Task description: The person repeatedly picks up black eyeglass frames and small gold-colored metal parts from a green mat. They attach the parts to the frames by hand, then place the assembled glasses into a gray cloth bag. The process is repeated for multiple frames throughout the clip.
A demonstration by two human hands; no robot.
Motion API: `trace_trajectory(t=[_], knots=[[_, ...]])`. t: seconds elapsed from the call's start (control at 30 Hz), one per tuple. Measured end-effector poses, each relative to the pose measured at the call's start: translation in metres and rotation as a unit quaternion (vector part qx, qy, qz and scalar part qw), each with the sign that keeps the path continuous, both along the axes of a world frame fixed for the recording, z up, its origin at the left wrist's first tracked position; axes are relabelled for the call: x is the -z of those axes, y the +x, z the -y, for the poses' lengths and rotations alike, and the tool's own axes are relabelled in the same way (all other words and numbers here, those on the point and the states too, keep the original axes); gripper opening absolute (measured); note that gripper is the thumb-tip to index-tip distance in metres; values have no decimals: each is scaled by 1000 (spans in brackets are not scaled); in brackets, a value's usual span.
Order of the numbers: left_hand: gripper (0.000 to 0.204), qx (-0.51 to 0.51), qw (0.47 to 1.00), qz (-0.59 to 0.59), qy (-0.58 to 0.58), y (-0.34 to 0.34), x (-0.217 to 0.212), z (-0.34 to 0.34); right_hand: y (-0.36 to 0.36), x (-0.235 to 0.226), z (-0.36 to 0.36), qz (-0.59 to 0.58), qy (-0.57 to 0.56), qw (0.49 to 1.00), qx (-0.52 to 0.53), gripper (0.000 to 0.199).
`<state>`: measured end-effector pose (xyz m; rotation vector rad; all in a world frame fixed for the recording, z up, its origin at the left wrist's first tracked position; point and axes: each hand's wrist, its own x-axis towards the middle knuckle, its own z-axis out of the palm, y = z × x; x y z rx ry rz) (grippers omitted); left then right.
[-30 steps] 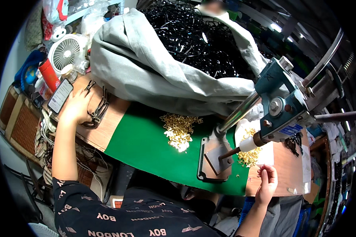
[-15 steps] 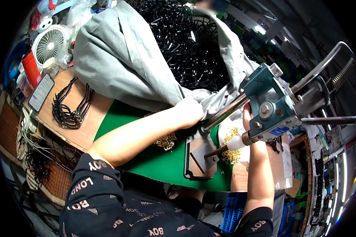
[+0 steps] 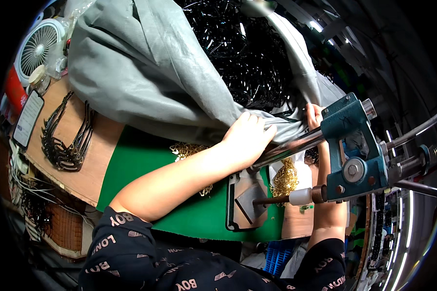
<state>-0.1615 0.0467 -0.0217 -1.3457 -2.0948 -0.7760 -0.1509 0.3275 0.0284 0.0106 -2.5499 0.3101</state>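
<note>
A large grey cloth sack [image 3: 136,72] lies across the far side of the bench, its mouth turned toward me and packed with glossy black straps [image 3: 243,63]. My left hand [image 3: 250,138] is closed on the near rim of the sack, just left of the press column. On the right, partly behind the hand press [image 3: 352,145], my right hand [image 3: 314,115] pinches the sack's edge. Under the press ram sits a dark metal base plate [image 3: 250,201]. Small gold-coloured metal pieces [image 3: 284,179] are heaped right of the column, and another gold heap [image 3: 182,150] lies partly hidden by my left forearm.
A green mat [image 3: 136,167] covers the middle of the wooden bench. To the left lie a bundle of black straps [image 3: 70,138] and a phone [image 3: 28,119]. Behind them stand a jar [image 3: 39,80] and a white fan [image 3: 40,46]. A blue crate [image 3: 278,257] is below the bench.
My right hand has moved up from behind the press to the sack's rim. My left hand stays on the cloth, its fingers shifted. The whole view has tilted and come closer.
</note>
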Motion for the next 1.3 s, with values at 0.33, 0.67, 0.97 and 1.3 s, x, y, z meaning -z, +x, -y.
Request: trace_trajectory(t=[0.33, 0.67, 0.97, 1.3], knots=[[7, 83, 996, -17, 36, -12, 4, 0, -14, -33, 68, 73, 212, 972, 71, 30], [14, 170, 983, 66, -31, -17, 0, 3, -21, -47, 85, 30, 226, 973, -20, 41], [42, 110, 942, 289, -127, -31, 10, 4, -38, -6, 78, 41, -215, 974, 64, 75], [35, 123, 938, 279, 165, -32, -30, 21, -30, -18, 103, 32, -503, 839, -206, 44]])
